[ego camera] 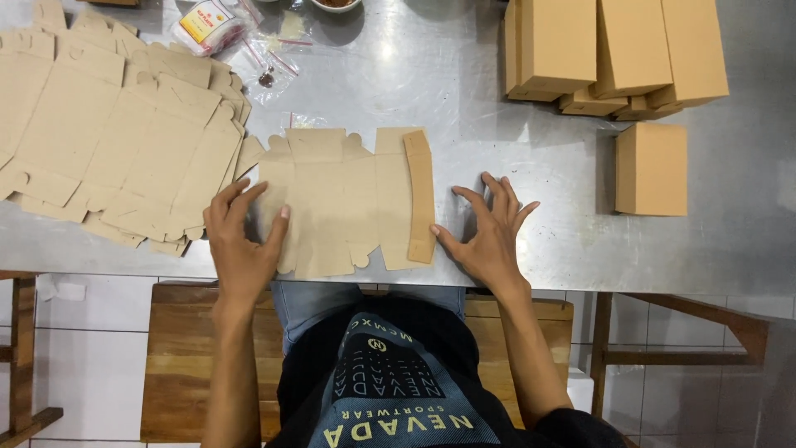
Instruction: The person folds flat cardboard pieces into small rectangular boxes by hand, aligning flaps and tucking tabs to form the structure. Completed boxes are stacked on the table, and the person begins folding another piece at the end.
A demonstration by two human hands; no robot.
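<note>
Here both hands, left hand [242, 241] and right hand [489, 232], lie flat beside the cardboard blank [344, 203].

— The flat box blank [344, 203] is plain tan, like the stack of blanks [116, 141].

— The folded boxes [613, 54] match it; the table [539, 166] is dull silver-grey, the bench [191, 365] warm brown.

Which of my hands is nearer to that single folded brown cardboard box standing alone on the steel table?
Right. The right hand lies on the bare table, left of the single folded brown cardboard box. The left hand is far beyond, pressing the flat cardboard blank.
</note>
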